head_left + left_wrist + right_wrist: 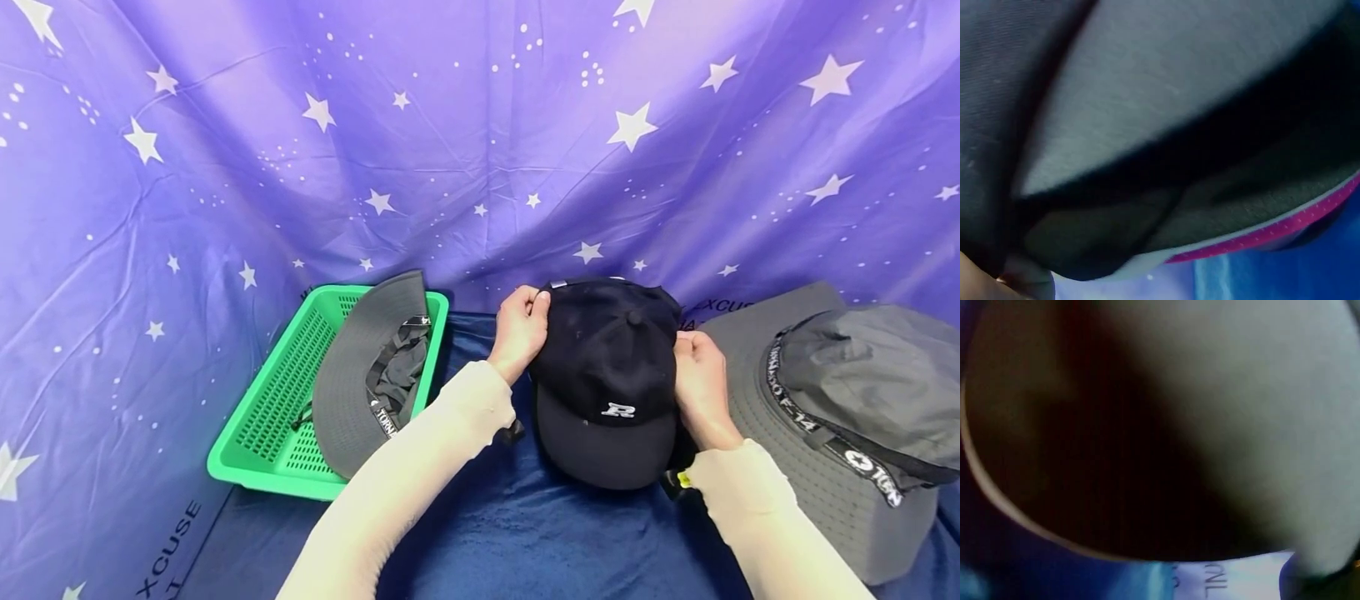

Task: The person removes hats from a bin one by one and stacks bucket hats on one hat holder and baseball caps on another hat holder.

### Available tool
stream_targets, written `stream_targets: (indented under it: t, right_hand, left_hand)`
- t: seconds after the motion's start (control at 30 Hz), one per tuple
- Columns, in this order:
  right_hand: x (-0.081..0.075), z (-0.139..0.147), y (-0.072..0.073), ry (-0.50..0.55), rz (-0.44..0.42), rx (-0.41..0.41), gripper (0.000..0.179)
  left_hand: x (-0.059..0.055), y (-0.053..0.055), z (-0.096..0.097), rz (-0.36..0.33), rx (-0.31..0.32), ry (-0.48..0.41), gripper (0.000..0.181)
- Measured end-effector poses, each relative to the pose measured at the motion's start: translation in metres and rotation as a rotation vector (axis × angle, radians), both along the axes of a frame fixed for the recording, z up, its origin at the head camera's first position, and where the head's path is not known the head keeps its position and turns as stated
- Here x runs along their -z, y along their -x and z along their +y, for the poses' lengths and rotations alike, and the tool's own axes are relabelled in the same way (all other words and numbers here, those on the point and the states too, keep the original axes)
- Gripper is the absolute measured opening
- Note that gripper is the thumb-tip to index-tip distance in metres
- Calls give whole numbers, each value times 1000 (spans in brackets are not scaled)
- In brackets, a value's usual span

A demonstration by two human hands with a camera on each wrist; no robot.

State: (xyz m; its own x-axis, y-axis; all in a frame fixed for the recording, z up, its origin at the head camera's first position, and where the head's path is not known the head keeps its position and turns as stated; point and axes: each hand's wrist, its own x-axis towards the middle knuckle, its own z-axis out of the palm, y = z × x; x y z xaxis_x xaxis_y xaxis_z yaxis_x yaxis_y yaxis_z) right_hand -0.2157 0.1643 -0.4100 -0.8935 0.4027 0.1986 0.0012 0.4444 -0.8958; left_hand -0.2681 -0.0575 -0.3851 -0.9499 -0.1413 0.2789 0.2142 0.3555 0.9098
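Note:
A black baseball cap [617, 358] with a white "R" on its front hangs between both hands, its brim toward the wearer of the camera. My left hand [521, 325] pinches the cap's left edge near the back, thumb on top. On the other side my right hand [701, 379] grips the right edge, its fingertips hidden by the cap. The left wrist view has blurred dark fabric [1147, 94] close to the lens, a pink dotted strip [1260, 231] below, and part of the left hand [1004, 281] at bottom left. Dark and grey blur fills most of the right wrist view.
To the left, a green perforated basket [262, 483] holds a grey wide-brimmed hat [341, 392], its brim sticking up past the rim. Another grey wide-brimmed hat [885, 367] lies on the right, close beside the right arm. A purple star-patterned curtain [480, 125] hangs behind the blue cloth [525, 533].

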Motion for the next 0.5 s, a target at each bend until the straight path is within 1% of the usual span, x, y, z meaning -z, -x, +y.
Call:
stream_targets:
  t: [0.1,0.2,0.33,0.43,0.5]
  right_hand:
    - [8,2,0,-42,41,-11,29]
    - [15,4,0,-67,84,-19,29]
    - [20,7,3,-121,128,-8,30]
    - [24,7,5,-155,157,-1,32]
    - [27,6,6,-159,171,3,33]
  left_hand:
    - [5,3,2,10,-27,40,21]
    - [9,5,4,9,-32,37,22]
    - [11,6,5,0,-19,-1,21]
    - [13,7,5,-19,-5,-54,22]
    - [15,7,4,-36,0,-85,23]
